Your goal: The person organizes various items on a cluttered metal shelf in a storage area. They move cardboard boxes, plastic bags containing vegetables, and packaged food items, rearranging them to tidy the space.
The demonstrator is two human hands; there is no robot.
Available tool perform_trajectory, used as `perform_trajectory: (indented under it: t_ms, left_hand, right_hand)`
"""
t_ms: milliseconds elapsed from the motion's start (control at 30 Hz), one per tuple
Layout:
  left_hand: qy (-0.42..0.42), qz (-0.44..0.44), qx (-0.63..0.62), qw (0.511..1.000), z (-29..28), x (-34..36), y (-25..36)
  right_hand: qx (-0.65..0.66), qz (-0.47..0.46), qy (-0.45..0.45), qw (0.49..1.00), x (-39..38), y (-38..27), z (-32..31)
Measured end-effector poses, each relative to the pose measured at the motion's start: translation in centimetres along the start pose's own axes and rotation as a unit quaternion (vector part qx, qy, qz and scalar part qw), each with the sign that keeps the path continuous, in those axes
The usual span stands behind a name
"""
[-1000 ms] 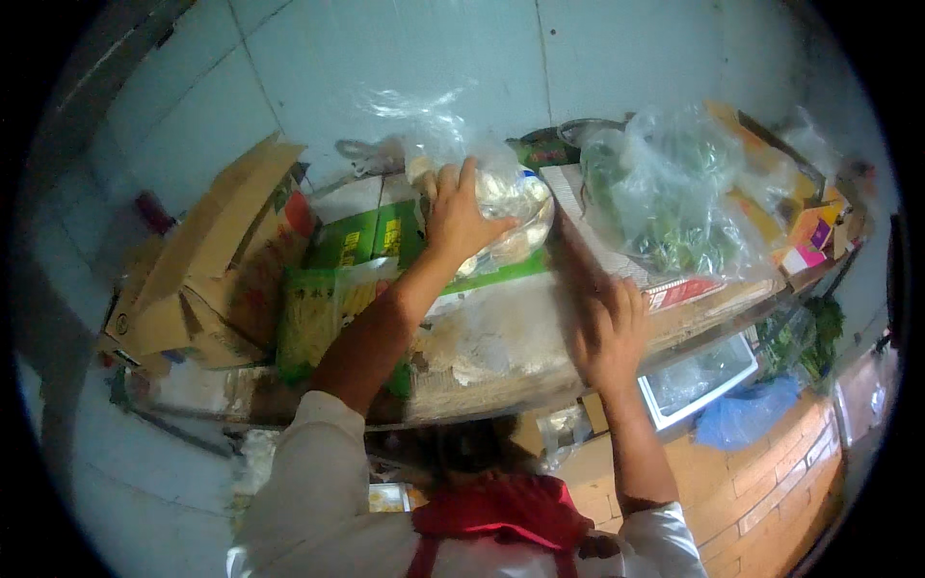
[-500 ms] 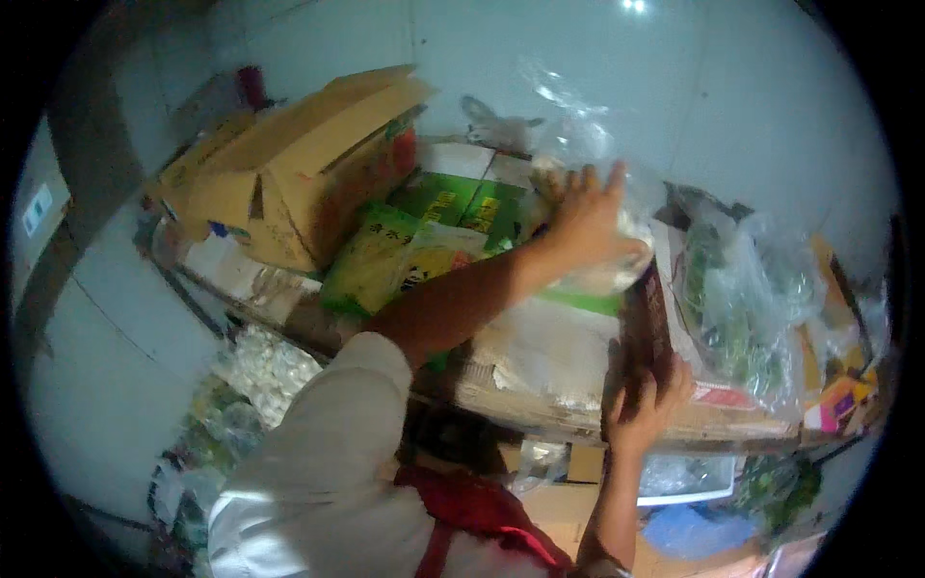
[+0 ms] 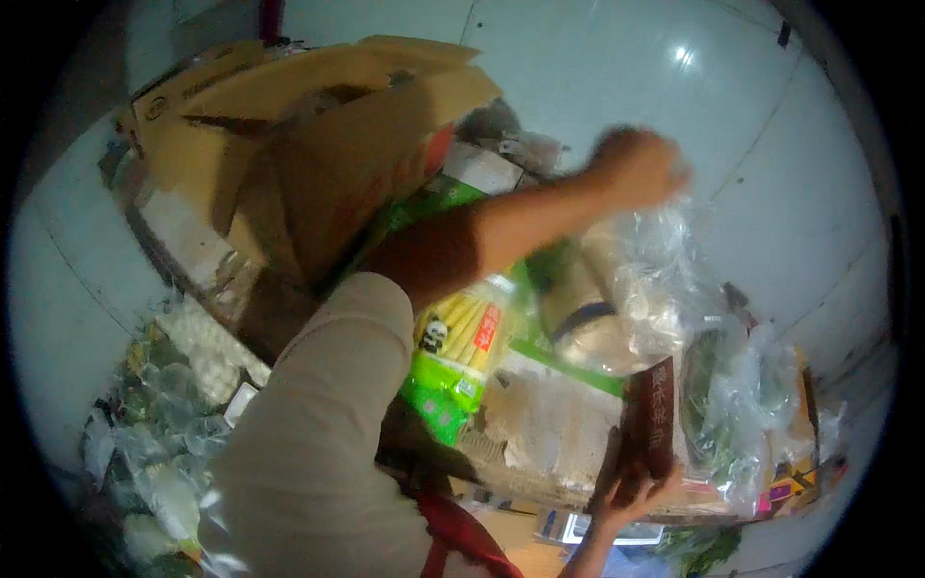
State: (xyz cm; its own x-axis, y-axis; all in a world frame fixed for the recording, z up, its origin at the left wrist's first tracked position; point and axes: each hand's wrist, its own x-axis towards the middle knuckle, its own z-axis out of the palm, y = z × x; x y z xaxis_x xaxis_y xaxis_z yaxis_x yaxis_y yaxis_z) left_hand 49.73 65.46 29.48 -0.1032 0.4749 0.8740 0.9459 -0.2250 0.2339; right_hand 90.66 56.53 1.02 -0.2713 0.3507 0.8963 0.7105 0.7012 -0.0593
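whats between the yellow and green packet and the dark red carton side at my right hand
In the head view, a worn, pale stretch of cardboard lies between the packet and the dark red carton side.

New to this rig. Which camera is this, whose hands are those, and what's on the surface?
No robot here: these are a person's two bare hands. The view comes from the left one of two fisheye cameras worn on the head, looking down, so edges bend near the rim.

The left hand is beside the top of a clear bag of pale items; motion blur hides whether it grips the plastic. The right hand is at the near end of a dark red carton side; how firmly it holds is unclear.

Also on the surface: a big open cardboard box at left, a yellow and green packet near the middle, and clear plastic with greens inside at right.
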Motion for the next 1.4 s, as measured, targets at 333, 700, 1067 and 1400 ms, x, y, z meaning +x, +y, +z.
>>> perform_trajectory:
  t_ms: [333,700,1067,1400]
  left_hand:
    - [-0.189,-0.225,0.192,0.936,13.5,-0.3,-40.3]
    - [0.037,-0.263,0.081,0.961,20.2,-7.0,-52.0]
    - [0.243,-0.073,-0.276,0.927,4.5,13.0,-30.2]
    - [-0.065,0.249,-0.267,0.929,-5.3,-4.5,10.3]
  right_hand:
    - [-0.078,-0.003,-0.052,0.996,2.1,-1.8,-0.5]
    - [-0.158,-0.034,-0.109,0.981,4.4,-2.2,-0.2]
    - [-0.081,-0.036,-0.051,0.995,1.1,-0.7,-1.0]
    - [0.177,0.083,0.028,0.980,-0.6,-0.2,-2.1]
